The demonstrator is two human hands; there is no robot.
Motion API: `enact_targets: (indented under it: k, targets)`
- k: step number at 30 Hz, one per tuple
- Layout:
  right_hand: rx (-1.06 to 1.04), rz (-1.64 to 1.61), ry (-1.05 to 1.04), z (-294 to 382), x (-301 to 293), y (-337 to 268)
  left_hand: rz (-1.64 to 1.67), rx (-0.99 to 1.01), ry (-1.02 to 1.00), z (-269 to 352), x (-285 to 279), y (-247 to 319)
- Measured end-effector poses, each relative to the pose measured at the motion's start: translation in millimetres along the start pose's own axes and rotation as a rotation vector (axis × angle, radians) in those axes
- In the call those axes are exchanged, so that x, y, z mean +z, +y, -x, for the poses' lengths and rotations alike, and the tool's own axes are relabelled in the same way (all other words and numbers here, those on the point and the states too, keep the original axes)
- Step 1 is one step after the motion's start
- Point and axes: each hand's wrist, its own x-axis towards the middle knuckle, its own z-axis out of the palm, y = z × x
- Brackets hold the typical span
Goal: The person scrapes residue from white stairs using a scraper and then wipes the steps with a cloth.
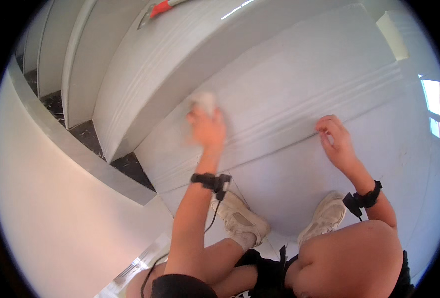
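Observation:
My left hand (208, 128), blurred, grips a whitish wad (204, 99), which looks like a cloth or sponge. It is on the lowest pale stair tread (279, 74), close to the foot of the riser (190, 74) behind. Nothing shows in my right hand (335, 141); its fingers are loosely curled, with a gap between thumb and fingers. That hand hovers around the tread's grooved front edge (272, 123), and I cannot tell whether it touches.
A scraper-like tool with a red part (161, 9) lies on the second step. More stairs curve up at left, beside dark marbled skirting (132, 169) and a pale curved wall (56, 201). My shoes (238, 216) stand on the tiled floor (290, 175). Black wrist straps (210, 181) trail cables.

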Motion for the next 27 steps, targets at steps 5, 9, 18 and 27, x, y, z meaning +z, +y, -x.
enact_targets:
  k: [5, 9, 18, 27]
  targets:
    - [0.076, 0.074, 0.161, 21, -42, 1, 0.347, 0.493, -0.016, 23, 27, 214]
    - [0.123, 0.169, 0.259, 65, -82, -13, 0.405, 0.722, -0.322, 90, 29, 373]
    - [0.374, 0.299, 0.528, 181, -128, -36, 0.956, 1.105, -0.835, 199, -64, 434]
    - [0.148, 0.099, 0.403, 121, -76, -31, 0.455, 1.123, -0.715, 42, -95, 276]
